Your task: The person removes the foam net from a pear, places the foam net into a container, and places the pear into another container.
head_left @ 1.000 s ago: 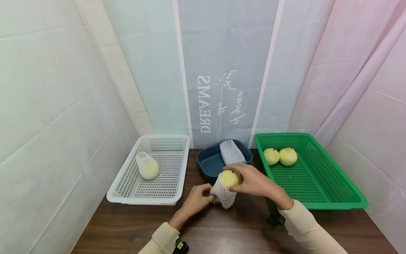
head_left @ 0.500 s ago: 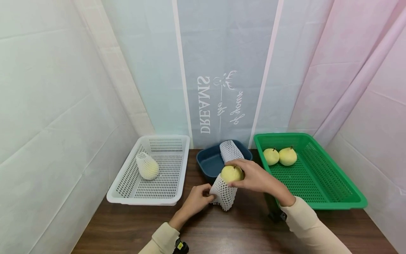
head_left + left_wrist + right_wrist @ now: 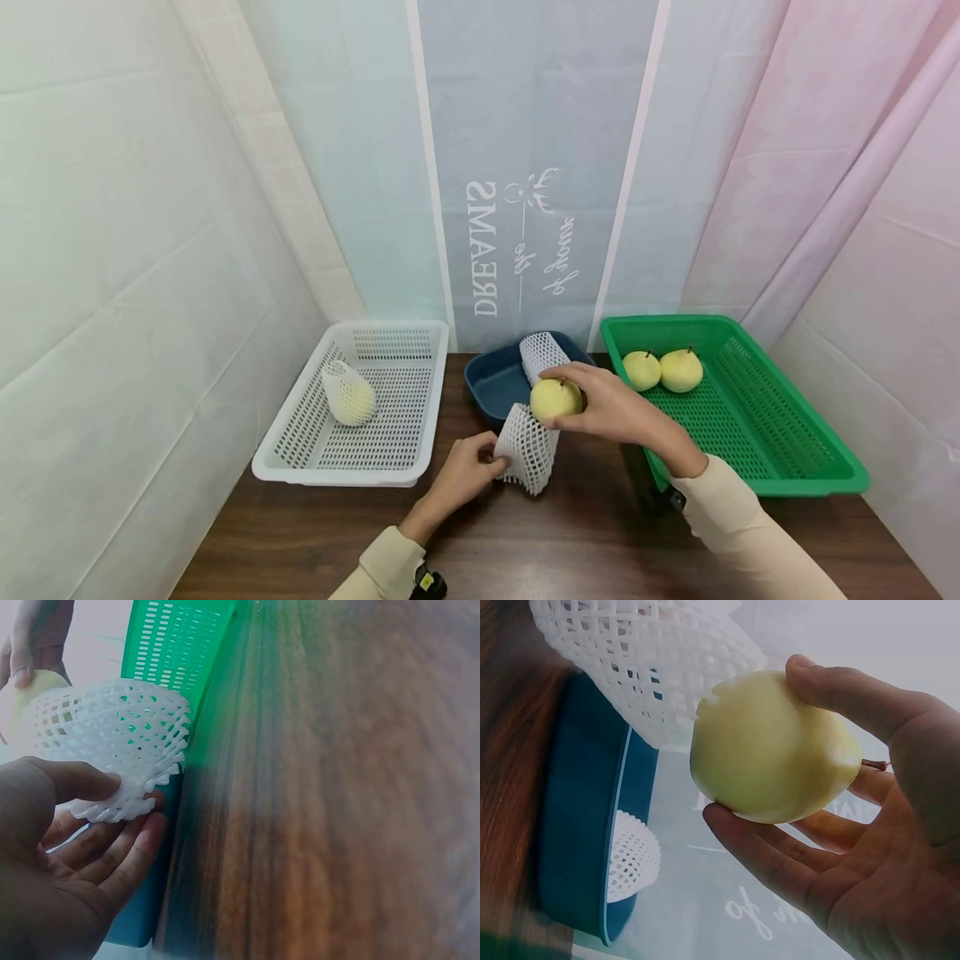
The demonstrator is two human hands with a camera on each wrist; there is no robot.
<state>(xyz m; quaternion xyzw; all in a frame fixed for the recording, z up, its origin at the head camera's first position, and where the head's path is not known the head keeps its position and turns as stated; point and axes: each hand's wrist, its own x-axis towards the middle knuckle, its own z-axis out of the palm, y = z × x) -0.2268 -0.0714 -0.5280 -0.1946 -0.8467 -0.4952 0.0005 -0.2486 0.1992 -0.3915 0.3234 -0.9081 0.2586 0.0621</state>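
Observation:
My right hand [image 3: 611, 404] holds a pale yellow pear [image 3: 555, 401] between thumb and fingers, its stem toward the palm in the right wrist view. Just below and left of the pear is a white foam net sleeve [image 3: 527, 454], pinched at its edge by my left hand [image 3: 467, 475]. In the left wrist view the thumb and fingers grip the sleeve [image 3: 112, 742]. The right wrist view has the pear [image 3: 769, 750] at the sleeve's mouth, almost all of it outside; whether they touch is hard to tell.
A blue tray [image 3: 495, 385] behind the hands bears another foam net sleeve [image 3: 543, 354]. At left, a white basket [image 3: 427, 417] contains a pear in a net sleeve [image 3: 350, 394]. Two bare pears [image 3: 681, 370] lie in the green basket [image 3: 780, 417] at right. A curtain hangs behind.
My right hand has moved up and right with the pear, drawing it out of the sleeve's mouth. The left hand has stayed nearly in place, pinching the sleeve.

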